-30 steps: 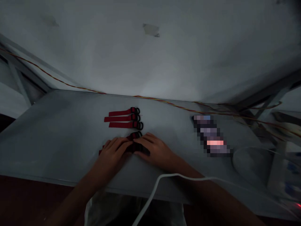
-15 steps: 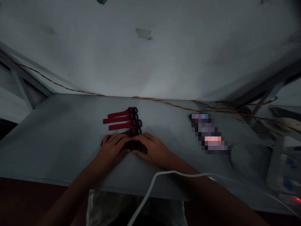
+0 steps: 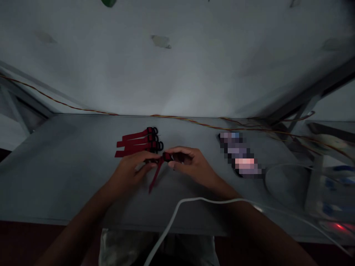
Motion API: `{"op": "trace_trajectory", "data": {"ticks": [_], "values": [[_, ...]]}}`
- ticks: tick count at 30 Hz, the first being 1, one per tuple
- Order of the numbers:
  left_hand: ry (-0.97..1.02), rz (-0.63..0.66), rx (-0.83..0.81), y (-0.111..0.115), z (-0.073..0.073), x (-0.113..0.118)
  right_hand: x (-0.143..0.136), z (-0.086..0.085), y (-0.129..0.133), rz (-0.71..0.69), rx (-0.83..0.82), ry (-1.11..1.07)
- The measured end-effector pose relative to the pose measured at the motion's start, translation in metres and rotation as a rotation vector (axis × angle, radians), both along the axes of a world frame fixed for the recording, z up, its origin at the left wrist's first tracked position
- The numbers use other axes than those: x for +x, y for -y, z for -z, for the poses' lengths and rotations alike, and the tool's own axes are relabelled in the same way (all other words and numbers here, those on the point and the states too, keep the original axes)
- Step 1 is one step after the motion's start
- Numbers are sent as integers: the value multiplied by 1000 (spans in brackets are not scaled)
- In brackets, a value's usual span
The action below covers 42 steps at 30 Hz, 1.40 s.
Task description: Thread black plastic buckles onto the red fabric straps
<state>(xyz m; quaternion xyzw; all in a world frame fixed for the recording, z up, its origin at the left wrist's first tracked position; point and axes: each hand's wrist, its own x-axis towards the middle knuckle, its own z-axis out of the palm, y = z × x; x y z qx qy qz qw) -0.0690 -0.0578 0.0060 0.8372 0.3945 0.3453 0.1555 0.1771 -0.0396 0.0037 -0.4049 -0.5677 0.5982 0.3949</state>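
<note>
A red strap (image 3: 155, 178) with a black buckle is raised between my two hands, its loose tail hanging down toward the table's front edge. My right hand (image 3: 194, 160) pinches the buckle end between thumb and fingers. With thumb and forefinger, my left hand (image 3: 133, 168) grips the same strap just left of the buckle; the exact contact is partly hidden by the fingers. Right behind my left hand lie several similar red straps (image 3: 135, 142), side by side, with their black buckles and rings to the right. The nearest one is partly covered by that hand.
A phone-like object (image 3: 242, 155), blurred by pixels, lies to the right on the grey table (image 3: 69, 177). A white cable (image 3: 199, 199) crosses in front of my right forearm. Twisted wires (image 3: 191, 120) run along the wall. At far right stands a pale box (image 3: 318, 184).
The strap beneath my hands has been lifted and turned, so its tail now points downward. My hands have moved slightly apart. The view has shifted a little.
</note>
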Motion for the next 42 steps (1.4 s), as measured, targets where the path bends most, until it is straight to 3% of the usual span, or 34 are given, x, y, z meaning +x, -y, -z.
{"op": "trace_trajectory", "data": {"ticks": [4,7,16,21,26,33,42], "values": [[55,68,316,-27,-4,27,2,2,-8,110,-163,-255],[121,84,422,-38,0,42,3,5,-12,166,-264,-399],[295,-35,433,-39,7,60,3,3,-14,83,-365,-496],[405,0,249,-35,13,60,7,2,-13,51,-392,-389],[405,-65,139,-31,12,54,11,3,-12,-40,-435,-305],[344,22,286,-29,9,53,17,1,-15,-58,-428,-236],[195,-45,466,-31,11,54,-8,0,-6,66,-457,-465]]}}
